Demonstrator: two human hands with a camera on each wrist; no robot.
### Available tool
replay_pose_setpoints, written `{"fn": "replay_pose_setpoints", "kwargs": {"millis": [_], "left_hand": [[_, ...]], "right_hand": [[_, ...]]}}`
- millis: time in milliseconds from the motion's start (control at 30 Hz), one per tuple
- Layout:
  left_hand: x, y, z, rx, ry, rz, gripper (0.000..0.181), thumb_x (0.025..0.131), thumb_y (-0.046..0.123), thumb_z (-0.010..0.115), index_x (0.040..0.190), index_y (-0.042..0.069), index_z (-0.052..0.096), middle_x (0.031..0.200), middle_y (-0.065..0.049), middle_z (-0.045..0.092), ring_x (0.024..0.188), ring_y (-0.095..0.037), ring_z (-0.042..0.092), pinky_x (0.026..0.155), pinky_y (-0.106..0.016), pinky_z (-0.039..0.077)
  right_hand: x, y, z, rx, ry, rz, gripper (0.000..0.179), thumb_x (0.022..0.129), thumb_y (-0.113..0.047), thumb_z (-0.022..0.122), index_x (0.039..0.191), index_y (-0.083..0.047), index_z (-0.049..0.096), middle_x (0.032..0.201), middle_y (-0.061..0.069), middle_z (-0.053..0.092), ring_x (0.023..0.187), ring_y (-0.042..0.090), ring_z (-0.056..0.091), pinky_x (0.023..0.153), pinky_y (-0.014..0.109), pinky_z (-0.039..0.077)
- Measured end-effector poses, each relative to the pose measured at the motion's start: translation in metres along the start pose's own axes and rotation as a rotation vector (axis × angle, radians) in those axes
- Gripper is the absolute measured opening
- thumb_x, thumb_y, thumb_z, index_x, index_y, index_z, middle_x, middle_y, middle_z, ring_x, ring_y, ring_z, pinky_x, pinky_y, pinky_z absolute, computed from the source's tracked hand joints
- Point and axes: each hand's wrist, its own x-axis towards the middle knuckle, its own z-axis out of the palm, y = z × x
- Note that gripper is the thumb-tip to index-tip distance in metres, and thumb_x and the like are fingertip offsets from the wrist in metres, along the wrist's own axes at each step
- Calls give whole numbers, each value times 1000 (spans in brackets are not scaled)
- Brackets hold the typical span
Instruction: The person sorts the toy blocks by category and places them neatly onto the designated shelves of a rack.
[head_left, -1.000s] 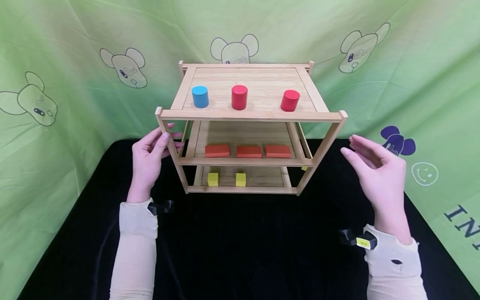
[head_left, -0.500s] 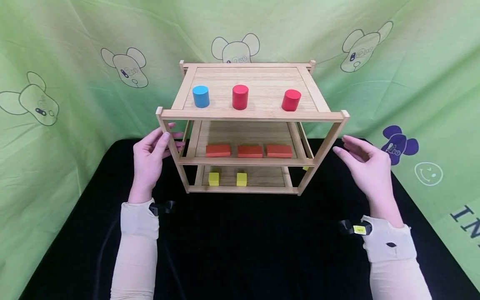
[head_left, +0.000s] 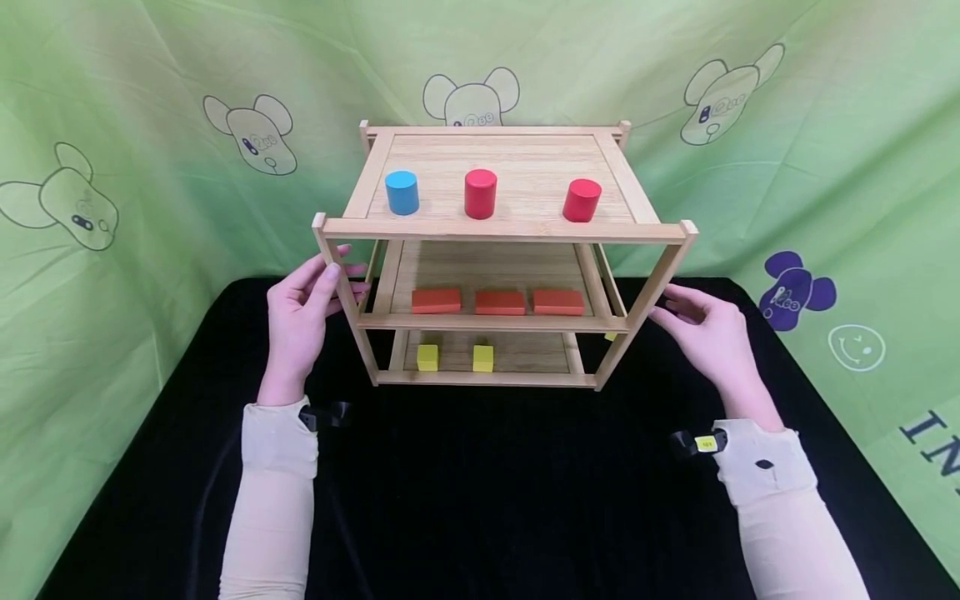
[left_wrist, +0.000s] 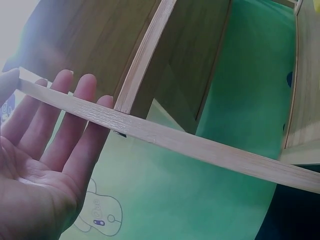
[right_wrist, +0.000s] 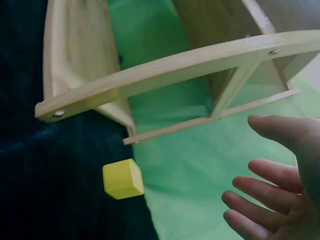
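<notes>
A three-tier wooden shelf (head_left: pixel 495 229) stands at the back of the black cloth. My left hand (head_left: pixel 296 321) is at its left front post (left_wrist: pixel 175 140), thumb on the near side and fingers behind it. Beside the right front post (head_left: pixel 651 287), my right hand (head_left: pixel 701 333) has relaxed, spread fingers. The right wrist view shows that hand holding nothing, with a gap to the wood. A yellow cube (right_wrist: pixel 122 180) lies on the cloth outside the shelf's right side, mostly hidden by the post in the head view.
On the top tier stand a blue cylinder (head_left: pixel 402 193) and two red cylinders (head_left: pixel 480 194). The middle tier bears three red-orange blocks (head_left: pixel 500 302). Two yellow cubes (head_left: pixel 427 358) sit on the bottom tier. A green printed curtain (head_left: pixel 187 208) hangs behind and at both sides.
My right hand has moved left and slightly down, from out at the right to close beside the right post. My left hand and the shelf have stayed in place.
</notes>
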Motion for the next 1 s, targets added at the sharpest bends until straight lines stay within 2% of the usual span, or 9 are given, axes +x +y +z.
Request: {"fn": "replay_pose_setpoints", "kwargs": {"millis": [67,133,233,300,367,533,767,867,1000], "left_hand": [[0,0,0,5,2,0,34,105,17,60,129,-6,66,104,-18,74,86,-36,74,81,-45,60],[0,0,0,12,2,-1,35,105,18,61,129,-5,66,105,-18,74,88,-38,73,81,-44,61],[0,0,0,15,2,-7,34,105,19,61,129,-3,67,106,-19,74,89,-38,73,82,-44,60],[0,0,0,21,-1,-8,35,105,19,61,129,-5,66,106,-19,74,89,-37,73,82,-44,60],[0,0,0,26,-1,-9,36,105,19,60,129,-6,65,106,-19,74,88,-35,74,82,-42,61],[0,0,0,20,-2,1,34,105,17,60,129,-7,65,106,-23,73,87,-37,74,81,-42,61],[0,0,0,18,-2,-4,36,105,17,60,130,-9,64,107,-26,72,88,-37,74,81,-43,61],[0,0,0,31,-1,-3,36,105,17,60,130,-8,64,108,-26,72,88,-38,73,81,-44,61],[-1,0,0,26,-1,-3,36,105,17,60,130,-8,64,108,-26,71,87,-37,73,81,-43,61]], "right_hand": [[2,5,3,-23,-22,-7,55,92,-41,77,134,-7,67,119,20,70,88,-16,57,77,3,44],[4,10,5,-44,-43,-5,57,92,-42,77,134,-6,67,119,20,70,91,-9,61,75,3,44],[6,16,10,-66,-74,9,59,93,-43,75,135,-3,66,119,22,70,98,13,69,73,5,44],[7,19,13,-79,-94,17,59,94,-42,74,135,0,65,119,25,69,103,29,70,72,8,44],[8,22,16,-90,-115,20,59,95,-41,73,135,1,64,119,26,68,106,38,69,71,12,44],[11,29,24,-125,-155,-19,51,96,-34,73,129,3,66,118,26,69,102,40,70,72,20,48],[17,39,34,-167,-167,-95,33,95,-23,75,115,3,72,107,24,72,94,39,69,79,48,50],[18,42,37,-176,-167,-92,31,94,-21,75,112,4,74,104,24,73,94,40,68,79,49,49],[19,44,39,-195,-171,-76,30,93,-21,76,110,3,75,101,22,74,88,37,67,74,45,48]]}}
